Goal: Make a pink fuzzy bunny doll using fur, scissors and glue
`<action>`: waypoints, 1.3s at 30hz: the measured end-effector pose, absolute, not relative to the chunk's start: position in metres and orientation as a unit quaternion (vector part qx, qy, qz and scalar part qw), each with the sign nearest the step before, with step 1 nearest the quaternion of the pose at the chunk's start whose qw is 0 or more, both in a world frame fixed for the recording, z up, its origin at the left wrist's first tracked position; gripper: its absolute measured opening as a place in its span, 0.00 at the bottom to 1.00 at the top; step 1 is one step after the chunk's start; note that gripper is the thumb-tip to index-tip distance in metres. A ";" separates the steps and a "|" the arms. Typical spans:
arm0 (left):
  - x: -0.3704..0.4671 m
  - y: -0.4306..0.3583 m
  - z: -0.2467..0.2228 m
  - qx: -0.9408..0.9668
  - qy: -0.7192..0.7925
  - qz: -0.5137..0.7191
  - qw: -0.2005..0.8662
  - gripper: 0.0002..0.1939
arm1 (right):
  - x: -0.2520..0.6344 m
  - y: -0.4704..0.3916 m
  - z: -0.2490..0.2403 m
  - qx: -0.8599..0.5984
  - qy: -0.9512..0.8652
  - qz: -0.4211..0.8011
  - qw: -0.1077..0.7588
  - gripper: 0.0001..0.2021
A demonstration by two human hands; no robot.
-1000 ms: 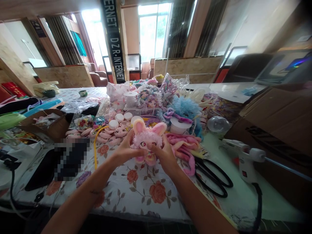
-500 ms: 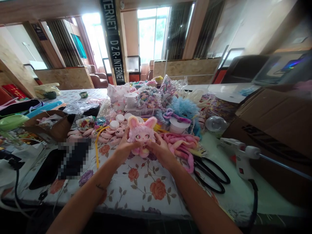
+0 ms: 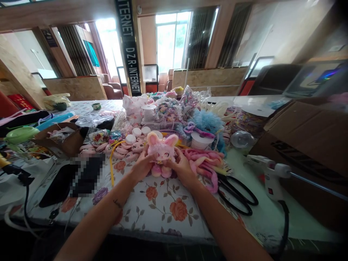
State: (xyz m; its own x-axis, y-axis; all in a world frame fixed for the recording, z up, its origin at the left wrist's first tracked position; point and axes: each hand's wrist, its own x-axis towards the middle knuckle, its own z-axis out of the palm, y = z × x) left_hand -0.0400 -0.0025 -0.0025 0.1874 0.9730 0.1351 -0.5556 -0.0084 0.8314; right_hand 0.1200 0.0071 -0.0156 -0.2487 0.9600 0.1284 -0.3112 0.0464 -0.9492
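A pink fluffy bunny doll (image 3: 163, 152) with long ears and a painted face stands upright on the flowered tablecloth (image 3: 152, 214), facing me. My left hand (image 3: 143, 165) is closed around its left side, the thumb lying across the lower face. From the other side my right hand (image 3: 183, 166) grips it, with the thumb near the chin. The fingers behind the doll are hidden. Just beyond the left hand lie several doll faces (image 3: 138, 146). Pink and yellow fuzzy strips (image 3: 208, 161) spread out beside my right hand.
Black-handled scissors (image 3: 236, 194) and a white glue gun (image 3: 272, 177) lie to the right, before a large cardboard box (image 3: 307, 145). Blue fluffy material (image 3: 208, 123) and a white spool (image 3: 201, 140) sit behind. On the left are a dark phone (image 3: 58, 185) and a small open box (image 3: 61, 139).
The view has shifted slightly, so everything sits a little farther right and lower. Both hands still hold the doll; my left thumb has moved up onto its face.
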 end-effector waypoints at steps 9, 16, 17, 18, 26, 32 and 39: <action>-0.046 -0.015 -0.003 0.515 0.370 0.553 0.541 0.40 | 0.148 -0.004 0.017 -0.346 -0.645 0.220 0.645 0.09; -0.049 -0.018 -0.001 0.542 0.397 0.534 0.514 0.45 | 0.144 -0.012 0.018 -0.343 -0.762 0.062 0.546 0.04; -0.049 -0.018 -0.001 0.546 0.397 0.532 0.511 0.45 | 0.143 -0.012 0.017 -0.343 -0.765 0.064 0.541 0.03; -0.049 -0.018 -0.002 0.550 0.397 0.529 0.510 0.45 | 0.142 -0.012 0.017 -0.343 -0.765 0.068 0.540 0.03; -0.045 -0.020 -0.004 0.512 0.388 0.529 0.555 0.45 | 0.139 -0.015 0.018 -0.369 -0.728 0.165 0.553 0.04; -0.043 -0.023 0.000 0.483 0.375 0.528 0.589 0.40 | 0.138 -0.019 0.018 -0.353 -0.712 0.096 0.599 0.05; -0.043 -0.024 -0.002 0.464 0.385 0.532 0.595 0.42 | 0.135 -0.024 0.020 -0.317 -0.764 0.033 0.560 0.10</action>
